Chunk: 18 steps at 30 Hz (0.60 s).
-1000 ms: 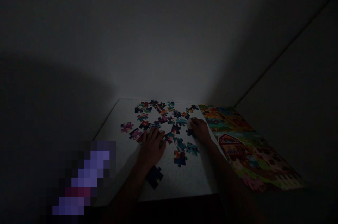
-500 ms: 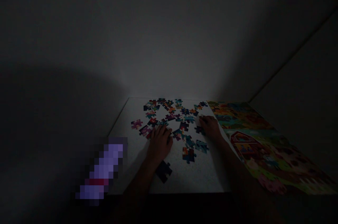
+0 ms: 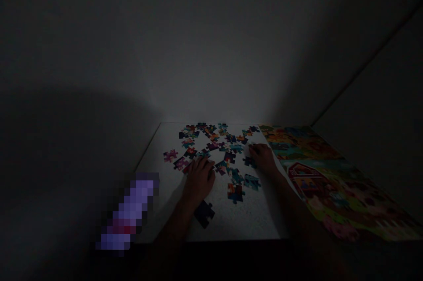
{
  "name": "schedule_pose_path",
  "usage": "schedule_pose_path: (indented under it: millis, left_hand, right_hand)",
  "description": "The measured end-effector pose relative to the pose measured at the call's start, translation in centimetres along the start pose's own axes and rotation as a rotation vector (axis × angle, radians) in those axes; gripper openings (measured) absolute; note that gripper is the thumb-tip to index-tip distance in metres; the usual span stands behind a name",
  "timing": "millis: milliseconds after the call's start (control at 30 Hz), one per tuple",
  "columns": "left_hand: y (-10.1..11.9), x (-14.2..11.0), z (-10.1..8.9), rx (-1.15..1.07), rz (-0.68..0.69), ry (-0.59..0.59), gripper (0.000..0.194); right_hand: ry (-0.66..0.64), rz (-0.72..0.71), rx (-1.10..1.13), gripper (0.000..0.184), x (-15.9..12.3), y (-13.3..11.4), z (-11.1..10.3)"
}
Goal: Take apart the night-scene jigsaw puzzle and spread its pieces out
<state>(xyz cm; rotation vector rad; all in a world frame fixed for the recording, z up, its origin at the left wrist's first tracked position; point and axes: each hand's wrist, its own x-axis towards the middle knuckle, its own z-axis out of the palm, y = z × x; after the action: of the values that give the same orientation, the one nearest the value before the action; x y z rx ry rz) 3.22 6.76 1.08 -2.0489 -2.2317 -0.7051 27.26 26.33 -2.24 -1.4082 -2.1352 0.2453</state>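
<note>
Many jigsaw puzzle pieces [image 3: 235, 192] lie scattered over a white tabletop [image 3: 264, 223] in dim light. My left hand [image 3: 200, 177] rests palm down among them, fingers spread, its fingertips over a teal piece [image 3: 204, 153] and a reddish one. Beside its wrist is a larger-looking dark piece [image 3: 205, 214]. Farther right, my right hand [image 3: 263, 157] has its fingers curled together at the table surface. A small dark edge shows at those fingertips, seemingly a puzzle piece, mostly hidden. Just under that hand lies another dark piece [image 3: 249, 162].
Along the right side lie colourful picture sheets, one with a red barn and farm animals [image 3: 306, 179], another with an orange and green scene [image 3: 294, 140]. A pixelated purple object [image 3: 135, 206] sits at the table's left edge. Pale walls [image 3: 205, 51] stand behind.
Both hands stay almost where they were, over the same pieces. The whole view has shifted very slightly. No piece has visibly moved.
</note>
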Motion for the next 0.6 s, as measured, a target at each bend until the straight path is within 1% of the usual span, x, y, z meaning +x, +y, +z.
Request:
schedule_pose_path:
  millis: [100, 433, 600]
  left_hand:
    - [-0.02, 0.02, -0.06, -0.007, 0.001, -0.018, 0.034]
    - [0.06, 0.04, -0.26, -0.026, 0.001, -0.008, 0.034]
    - [0.06, 0.03, -0.18, -0.019, -0.004, -0.005, 0.034]
  right_hand:
    - [-0.004, -0.004, -0.004, 0.032, 0.02, -0.15, -0.18]
    - [0.007, -0.051, 0.019, 0.032, 0.02, -0.15, -0.29]
    - [-0.009, -0.036, 0.008, 0.033, 0.08, 0.05, -0.19]
